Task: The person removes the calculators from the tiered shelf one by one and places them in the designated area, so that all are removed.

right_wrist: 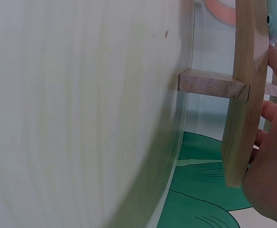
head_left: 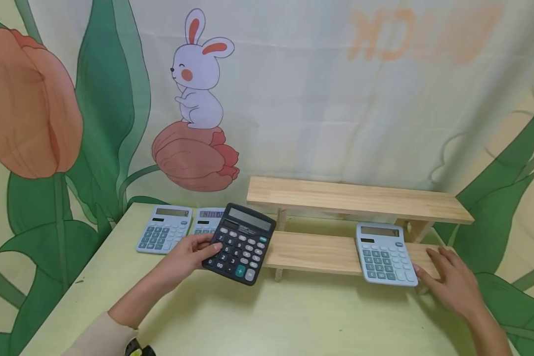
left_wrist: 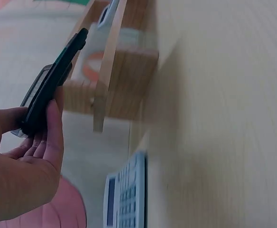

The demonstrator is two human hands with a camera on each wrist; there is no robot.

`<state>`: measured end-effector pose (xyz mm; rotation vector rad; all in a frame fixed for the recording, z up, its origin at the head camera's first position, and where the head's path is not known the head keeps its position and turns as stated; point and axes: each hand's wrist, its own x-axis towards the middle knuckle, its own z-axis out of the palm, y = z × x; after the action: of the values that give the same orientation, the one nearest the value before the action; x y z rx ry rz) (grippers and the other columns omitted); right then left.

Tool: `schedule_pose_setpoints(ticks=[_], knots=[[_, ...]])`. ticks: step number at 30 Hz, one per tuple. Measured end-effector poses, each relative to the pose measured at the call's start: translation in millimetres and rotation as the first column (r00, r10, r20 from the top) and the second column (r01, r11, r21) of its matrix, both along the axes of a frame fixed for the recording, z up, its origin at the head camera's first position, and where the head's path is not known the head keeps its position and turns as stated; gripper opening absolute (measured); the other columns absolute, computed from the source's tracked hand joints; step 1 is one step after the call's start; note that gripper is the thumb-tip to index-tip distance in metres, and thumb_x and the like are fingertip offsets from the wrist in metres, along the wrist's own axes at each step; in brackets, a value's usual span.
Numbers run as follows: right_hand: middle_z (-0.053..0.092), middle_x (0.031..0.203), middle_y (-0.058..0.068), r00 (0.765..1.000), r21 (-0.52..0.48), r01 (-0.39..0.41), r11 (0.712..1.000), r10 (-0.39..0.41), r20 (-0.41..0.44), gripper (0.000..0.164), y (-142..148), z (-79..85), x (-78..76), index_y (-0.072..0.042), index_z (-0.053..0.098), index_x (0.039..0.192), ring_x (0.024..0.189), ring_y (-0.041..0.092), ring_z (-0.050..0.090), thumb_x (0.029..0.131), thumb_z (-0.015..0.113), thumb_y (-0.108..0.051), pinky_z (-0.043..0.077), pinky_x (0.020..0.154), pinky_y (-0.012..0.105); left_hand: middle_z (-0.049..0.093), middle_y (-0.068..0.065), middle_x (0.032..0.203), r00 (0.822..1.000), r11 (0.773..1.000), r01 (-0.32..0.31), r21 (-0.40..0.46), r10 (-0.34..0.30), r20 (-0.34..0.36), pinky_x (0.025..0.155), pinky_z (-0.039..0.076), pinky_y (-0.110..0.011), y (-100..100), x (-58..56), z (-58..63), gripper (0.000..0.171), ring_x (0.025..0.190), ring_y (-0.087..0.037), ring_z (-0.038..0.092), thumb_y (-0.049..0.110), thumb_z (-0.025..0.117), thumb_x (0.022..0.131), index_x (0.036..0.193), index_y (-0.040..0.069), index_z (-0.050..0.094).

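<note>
My left hand (head_left: 184, 259) grips a black calculator (head_left: 239, 244) by its left side, thumb on the keys and fingers behind. It is raised above the table, keys facing me; the left wrist view shows the calculator (left_wrist: 48, 85) edge-on. A light blue calculator (head_left: 384, 254) sits on the right part of the lower shelf (head_left: 316, 252), its lower end over the front edge. My right hand (head_left: 456, 284) rests at the right end of that shelf, thumb at the calculator's lower right corner and fingers spread on the board. In the right wrist view the hand (right_wrist: 273, 156) lies along the shelf.
A light blue calculator (head_left: 165, 230) lies at the table's back left. Beside it another light blue calculator (head_left: 204, 217) is partly hidden by the black one. The wooden rack's upper shelf (head_left: 356, 198) stands behind the lower one, before a printed curtain (head_left: 302, 99). The table (head_left: 285, 321) is pale.
</note>
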<state>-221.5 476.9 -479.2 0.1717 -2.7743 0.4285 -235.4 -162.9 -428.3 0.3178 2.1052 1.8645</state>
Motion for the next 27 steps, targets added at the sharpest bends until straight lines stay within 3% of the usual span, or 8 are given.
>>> schedule_pose_setpoints(ticks=[5, 12, 21, 27], knots=[[0.037, 0.151, 0.044, 1.000, 0.002, -0.002, 1.000, 0.002, -0.009, 0.070, 0, 0.6, 1.6, 0.011, 0.050, 0.147, 0.138, 0.067, 0.033, 0.104, 0.065, -0.042, 0.031, 0.102, 0.081, 0.069, -0.018, 0.126, 0.998, 0.996, -0.067, -0.059, 0.066, -0.025, 0.089, 0.062, -0.032, -39, -2.3, 0.3, 0.053, 0.105, -0.020, 0.073, 0.024, 0.058, 0.112, 0.150, -0.011, 0.046], [0.036, 0.152, 0.044, 1.000, -0.003, -0.002, 1.000, 0.002, -0.006, 0.070, 0, 0.7, 1.3, 0.011, 0.050, 0.147, 0.139, 0.067, 0.032, 0.104, 0.065, -0.041, 0.030, 0.102, 0.081, 0.059, -0.029, 0.139, 0.989, 0.979, -0.148, -0.138, 0.150, 0.006, 0.089, 0.062, -0.032, -87, -3.5, -19.2, 0.065, 0.107, -0.016, 0.070, 0.024, 0.053, 0.114, 0.157, -0.017, 0.028], [0.036, 0.152, 0.045, 1.000, -0.009, -0.001, 1.000, 0.001, -0.003, 0.069, 0, 2.2, 4.2, 0.011, 0.049, 0.147, 0.139, 0.067, 0.032, 0.105, 0.064, -0.041, 0.030, 0.102, 0.082, 0.059, -0.029, 0.138, 0.984, 0.973, -0.153, -0.175, 0.166, 0.059, 0.089, 0.062, -0.031, -135, -1.8, -31.3, 0.058, 0.104, -0.008, 0.069, 0.016, 0.043, 0.116, 0.153, -0.024, 0.024], [0.034, 0.154, 0.044, 1.000, -0.009, -0.004, 1.000, 0.004, 0.013, 0.070, 1, 2.1, 2.7, 0.010, 0.048, 0.149, 0.141, 0.067, 0.029, 0.105, 0.063, -0.042, 0.028, 0.103, 0.083, 0.066, -0.022, 0.129, 0.971, 0.947, -0.179, -0.269, 0.213, 0.105, 0.085, 0.061, -0.029, -157, 1.0, -44.6, 0.058, 0.099, -0.005, 0.067, 0.016, 0.040, 0.116, 0.150, -0.028, 0.023]])
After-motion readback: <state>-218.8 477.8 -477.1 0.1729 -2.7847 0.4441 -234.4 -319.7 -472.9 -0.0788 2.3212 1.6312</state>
